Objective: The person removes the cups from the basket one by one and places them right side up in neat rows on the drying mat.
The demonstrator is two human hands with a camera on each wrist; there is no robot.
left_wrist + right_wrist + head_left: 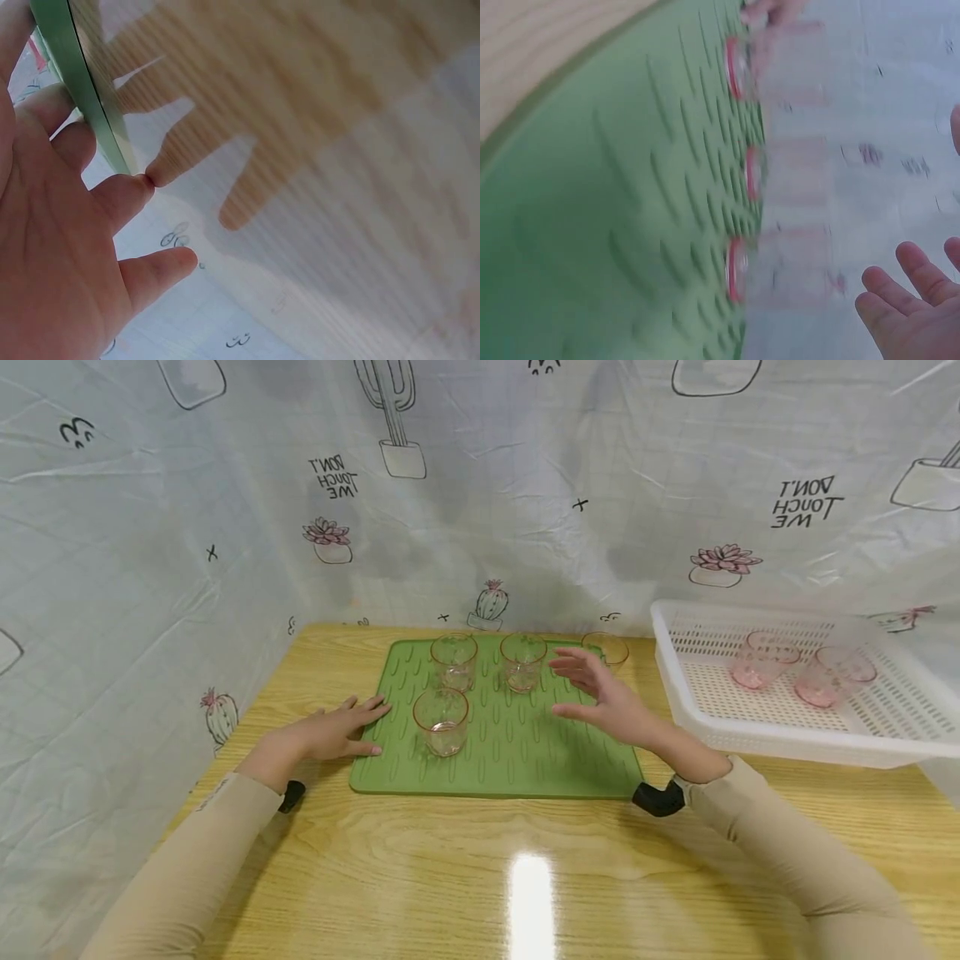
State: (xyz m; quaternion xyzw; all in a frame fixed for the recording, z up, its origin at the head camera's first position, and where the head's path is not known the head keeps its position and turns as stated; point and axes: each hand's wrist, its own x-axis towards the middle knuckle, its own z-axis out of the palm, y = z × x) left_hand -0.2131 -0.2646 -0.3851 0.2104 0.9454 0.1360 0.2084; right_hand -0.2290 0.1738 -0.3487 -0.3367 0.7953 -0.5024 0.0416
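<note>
Left hand, fingers spread, rests at the left edge of the green mat. Right hand, grip wide, hovers between front glass and white basket.

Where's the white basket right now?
In the head view, the white basket is on the right side, right of the green mat and the right hand, with two pink glasses inside.

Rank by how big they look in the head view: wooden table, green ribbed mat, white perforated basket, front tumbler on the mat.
1. Wooden table
2. Green ribbed mat and white perforated basket: too alike to rank; the basket reaches the picture's right edge
3. Front tumbler
</note>
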